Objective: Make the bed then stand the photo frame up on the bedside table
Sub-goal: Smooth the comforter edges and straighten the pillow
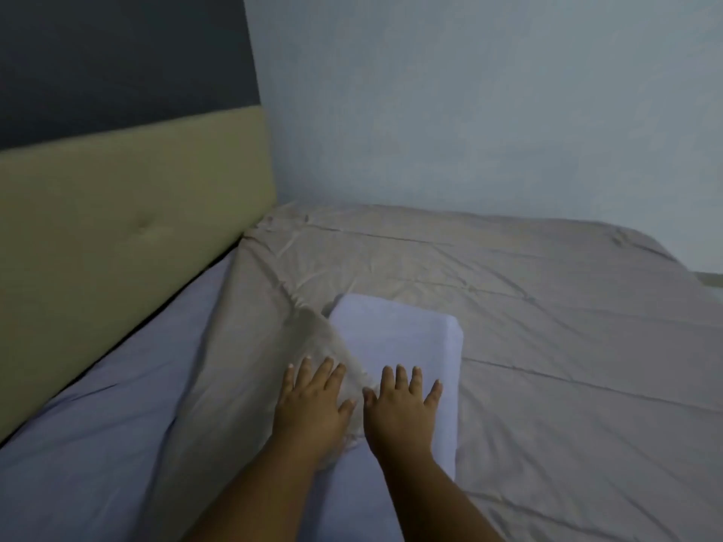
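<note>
Bed linen fills the lower part of the head view: a wrinkled beige-grey quilted blanket point(508, 307) spreads over most of the mattress toward the pale blue-grey wall point(469, 111), while a smooth lavender fitted sheet point(98, 424) lies bare along the left side next to the padded olive-tan headboard point(117, 228). A dark panel point(117, 52) sits above the headboard. Near the middle, a lavender rectangular pillow point(395, 338) rests on the bed, with the blanket's folded-back edge lying across its left side and the blanket flat around its right side.

Both hands press palm-down, side by side and nearly touching at the thumbs. The left hand point(313, 400) is flat on the turned-back flap of the blanket, its fingers point(324, 369) spread wide and holding nothing. The right hand point(403, 404) lies flat on the near end of the pillow, its fingers point(399, 379) likewise splayed and gripping nothing. The pillow's far end extends beyond the fingertips of both hands, toward the wall. Both bare forearms enter from the bottom edge.
</note>
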